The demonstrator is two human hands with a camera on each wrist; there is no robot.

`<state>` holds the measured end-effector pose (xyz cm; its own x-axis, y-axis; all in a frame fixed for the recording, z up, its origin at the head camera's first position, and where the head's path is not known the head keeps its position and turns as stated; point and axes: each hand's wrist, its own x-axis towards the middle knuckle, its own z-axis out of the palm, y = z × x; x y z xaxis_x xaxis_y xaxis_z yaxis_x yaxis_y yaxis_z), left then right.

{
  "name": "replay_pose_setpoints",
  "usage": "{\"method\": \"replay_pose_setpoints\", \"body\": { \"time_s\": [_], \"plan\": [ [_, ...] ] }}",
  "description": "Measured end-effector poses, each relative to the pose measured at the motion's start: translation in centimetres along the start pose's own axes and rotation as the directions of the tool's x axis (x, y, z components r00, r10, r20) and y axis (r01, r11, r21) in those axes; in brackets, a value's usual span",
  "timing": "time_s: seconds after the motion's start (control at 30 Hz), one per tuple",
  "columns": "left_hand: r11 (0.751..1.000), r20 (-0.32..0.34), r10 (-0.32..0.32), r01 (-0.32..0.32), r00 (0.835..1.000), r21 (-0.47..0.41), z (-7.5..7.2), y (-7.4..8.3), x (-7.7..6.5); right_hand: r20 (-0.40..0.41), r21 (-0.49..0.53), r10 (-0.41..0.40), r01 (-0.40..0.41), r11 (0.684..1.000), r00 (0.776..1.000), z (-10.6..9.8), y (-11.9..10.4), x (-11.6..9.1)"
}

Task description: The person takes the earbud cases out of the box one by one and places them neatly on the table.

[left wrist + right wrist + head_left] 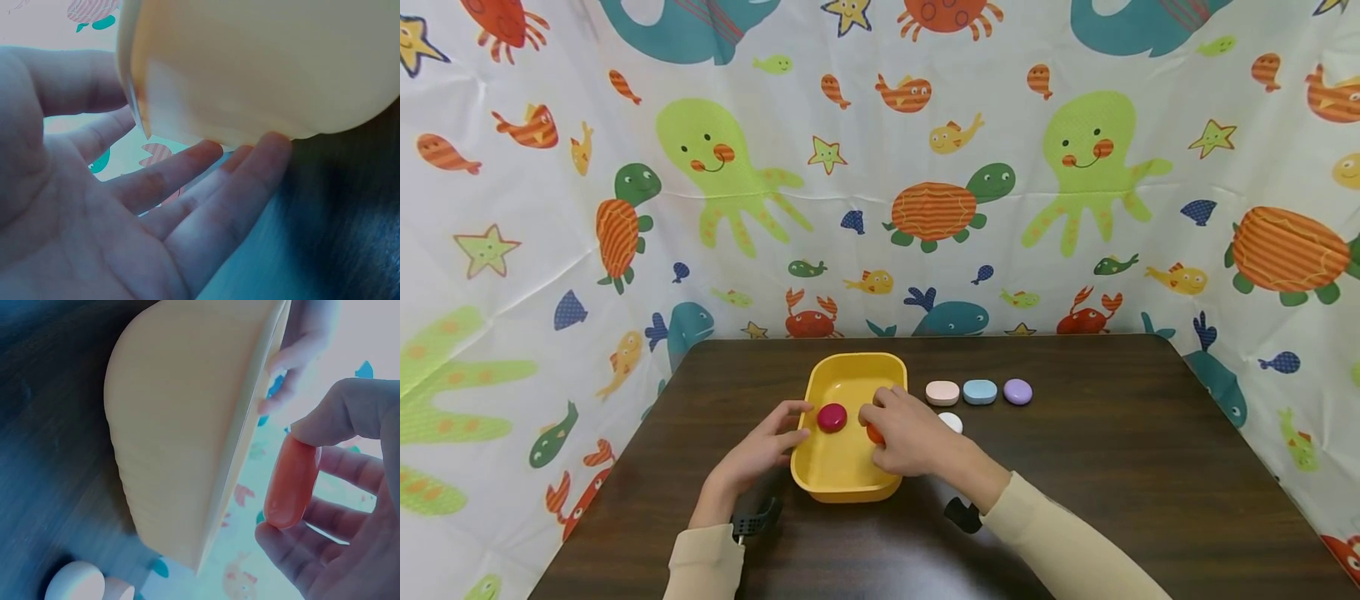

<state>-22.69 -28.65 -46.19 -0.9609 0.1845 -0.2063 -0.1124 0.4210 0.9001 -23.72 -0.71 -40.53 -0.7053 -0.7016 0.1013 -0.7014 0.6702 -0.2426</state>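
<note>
My right hand is over the right side of a yellow plastic tub, above its rim. Between its thumb and fingertips it pinches a smooth orange oval piece, shaped like a small soap bar. In the head view the fingers hide most of that piece. On the tub's left side, my left hand holds the rim: thumb and a finger reach over the edge, while other fingertips press the outer wall. A glossy dark red oval piece lies inside the tub, near the left hand.
Right of the tub, a pink piece, a blue piece and a purple piece lie in a row on the dark wooden table. A white piece sits nearer, partly behind the right hand. A sea-animal curtain hangs behind.
</note>
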Motion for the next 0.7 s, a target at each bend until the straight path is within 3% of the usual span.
{"method": "replay_pose_setpoints", "body": {
  "time_s": [0.7],
  "plan": [
    [1.0, 0.014, 0.015, -0.015, 1.0, -0.011, 0.0, 0.0, 0.0, -0.037, 0.01, 0.091, -0.091, 0.996, 0.995, -1.2, 2.1, -2.6]
  ]
}}
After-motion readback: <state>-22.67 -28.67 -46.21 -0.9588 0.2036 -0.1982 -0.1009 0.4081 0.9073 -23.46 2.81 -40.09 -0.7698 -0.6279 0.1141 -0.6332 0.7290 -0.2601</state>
